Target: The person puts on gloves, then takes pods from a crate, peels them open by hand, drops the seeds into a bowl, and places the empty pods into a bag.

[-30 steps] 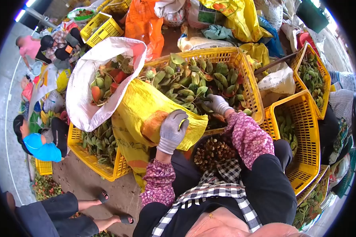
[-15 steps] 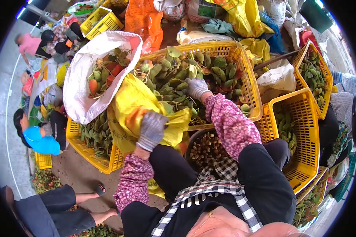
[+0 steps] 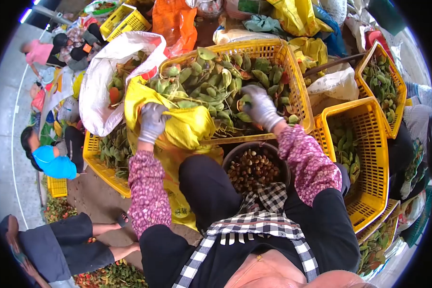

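My left hand (image 3: pixel 153 121), in a grey glove, is closed on the gathered edge of a yellow plastic bag (image 3: pixel 192 126). The bag drapes over the near left side of a big yellow crate (image 3: pixel 300 79) heaped with green pods (image 3: pixel 211 89). My right hand (image 3: pixel 262 108), gloved too, is in the crate with its fingers curled on a green pod (image 3: pixel 245 101). Between my knees stands a dark bowl (image 3: pixel 284 165) with brown seeds (image 3: pixel 252 172). A white sack (image 3: pixel 97 91) holding green and reddish pods stands left of the crate.
A second yellow crate (image 3: pixel 105 175) with pods lies under the sack. On the right are a deep yellow crate (image 3: pixel 369 192) with some pods and another crate (image 3: pixel 396 113). Orange (image 3: pixel 174 26) and yellow bags are at the back. Several people sit or stand on the left.
My left hand has moved left and up, pulling the yellow bag's edge over the crate. My right hand has shifted slightly right within the pods. The bowl of seeds shows more fully.
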{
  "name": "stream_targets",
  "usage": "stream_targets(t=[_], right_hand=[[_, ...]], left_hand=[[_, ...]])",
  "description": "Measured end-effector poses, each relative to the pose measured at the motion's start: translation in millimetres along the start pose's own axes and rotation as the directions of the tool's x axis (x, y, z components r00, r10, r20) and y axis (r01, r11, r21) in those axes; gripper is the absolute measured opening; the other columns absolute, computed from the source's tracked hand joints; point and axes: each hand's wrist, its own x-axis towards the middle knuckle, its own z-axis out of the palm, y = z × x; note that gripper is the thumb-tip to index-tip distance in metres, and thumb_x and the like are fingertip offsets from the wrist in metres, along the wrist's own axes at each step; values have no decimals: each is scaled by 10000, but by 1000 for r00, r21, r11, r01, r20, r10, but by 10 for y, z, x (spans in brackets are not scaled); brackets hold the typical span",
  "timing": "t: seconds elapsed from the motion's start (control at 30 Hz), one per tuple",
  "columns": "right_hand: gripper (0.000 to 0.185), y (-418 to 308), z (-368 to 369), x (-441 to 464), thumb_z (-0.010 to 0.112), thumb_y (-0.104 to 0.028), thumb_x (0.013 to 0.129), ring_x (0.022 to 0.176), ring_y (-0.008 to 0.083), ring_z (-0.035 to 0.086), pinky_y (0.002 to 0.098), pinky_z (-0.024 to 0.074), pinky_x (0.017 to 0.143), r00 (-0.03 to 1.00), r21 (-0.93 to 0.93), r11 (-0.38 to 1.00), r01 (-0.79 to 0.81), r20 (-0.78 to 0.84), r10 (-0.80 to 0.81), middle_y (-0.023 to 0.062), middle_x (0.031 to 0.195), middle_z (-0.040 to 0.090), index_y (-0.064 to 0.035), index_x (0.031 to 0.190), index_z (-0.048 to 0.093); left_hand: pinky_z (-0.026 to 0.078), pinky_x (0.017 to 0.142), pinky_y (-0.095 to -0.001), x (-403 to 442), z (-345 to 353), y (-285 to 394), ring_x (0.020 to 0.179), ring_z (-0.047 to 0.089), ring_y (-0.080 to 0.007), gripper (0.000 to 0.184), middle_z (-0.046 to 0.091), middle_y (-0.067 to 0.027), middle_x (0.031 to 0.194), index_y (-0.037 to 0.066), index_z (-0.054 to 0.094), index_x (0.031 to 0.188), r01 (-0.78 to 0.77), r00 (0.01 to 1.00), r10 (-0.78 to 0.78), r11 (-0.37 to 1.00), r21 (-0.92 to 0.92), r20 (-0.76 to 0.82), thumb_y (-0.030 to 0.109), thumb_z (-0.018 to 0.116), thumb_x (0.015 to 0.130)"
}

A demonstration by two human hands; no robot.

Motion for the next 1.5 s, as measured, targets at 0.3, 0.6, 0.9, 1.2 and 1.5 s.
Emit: stream_targets(t=[0.3,0.6,0.9,1.2,1.5], right_hand=[[778,-359,908,441,708,-209,662,1265,374,384,541,350,992,814,-90,832,547,286,-505,109,1396,367,-219,1369,384],[522,508,719,401,639,-73,725,1180,348,477,420,452,953,795,68,868,492,373,-479,139,1308,474,-211,1222,557],[325,1102,99,419,683,-231,753,1225,355,448,497,361,999,884,-375,910,177,468,21,143,1329,491,-129,1056,628],[365,-871,629,620,703,-300,763,1070,297,564,411,426,925,755,517,776,362,325,-569,128,1140,607,-178,1103,651],[430,145,693,581,680,-296,757,975,258,576,468,398,905,718,13,829,559,494,-491,81,936,606,-222,1170,586]], left_hand=[[412,676,-431,-423,-208,493,698,524,-337,175,531,-112,663,76,553,691,-88,993,68,971,-222,-100,190,686,688],[410,645,-404,-500,-261,583,668,529,-295,219,485,-83,598,66,467,564,18,1000,-12,907,-422,17,42,683,588],[428,711,-412,-604,-244,552,747,550,-305,142,512,-91,635,60,482,575,-24,999,34,898,-438,14,35,621,578],[429,724,-425,-399,-120,567,735,545,-323,123,523,-113,637,58,483,555,-69,994,98,908,-414,48,57,602,587],[447,692,-396,-293,-82,669,754,542,-302,147,542,-105,683,50,474,585,-49,993,88,906,-421,74,17,617,583]])
